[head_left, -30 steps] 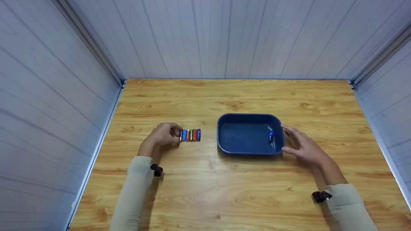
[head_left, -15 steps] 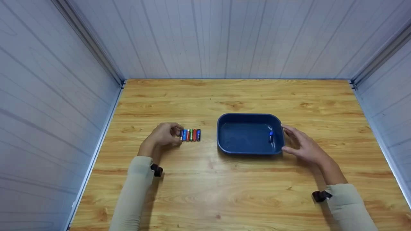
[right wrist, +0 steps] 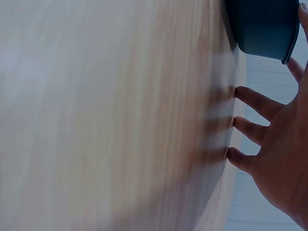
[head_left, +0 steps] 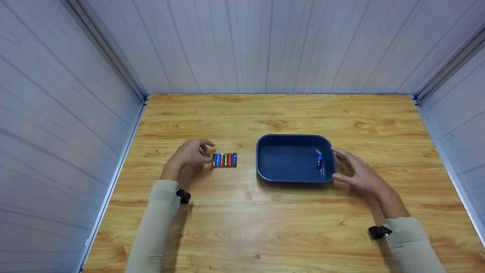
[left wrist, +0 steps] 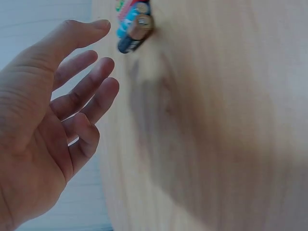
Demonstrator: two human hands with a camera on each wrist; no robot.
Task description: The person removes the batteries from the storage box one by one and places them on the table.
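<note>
The left hand [head_left: 191, 153] is raised slightly, palm turned inward, with its fingers [left wrist: 89, 82] spread and loosely extended and nothing held between them; its forearm, in a pale beige sleeve [head_left: 151, 231] with a small black wrist-worn clip [head_left: 183, 196], runs up from the lower left. The right hand [head_left: 358, 172] lies open with thumb and index finger splayed apart, its remaining fingertips [right wrist: 236, 122] pressed down and spread. Its forearm enters from the lower right in a matching pale beige sleeve [head_left: 411, 242] with a black clip [head_left: 379, 232].

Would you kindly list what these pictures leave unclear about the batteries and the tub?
- Row of batteries: head view, too small to read brands; left wrist view, top edge cuts most off.
- Battery in the tub: head view, tiny, label unreadable.
- Tub: right wrist view, inside hidden by its wall.
</note>
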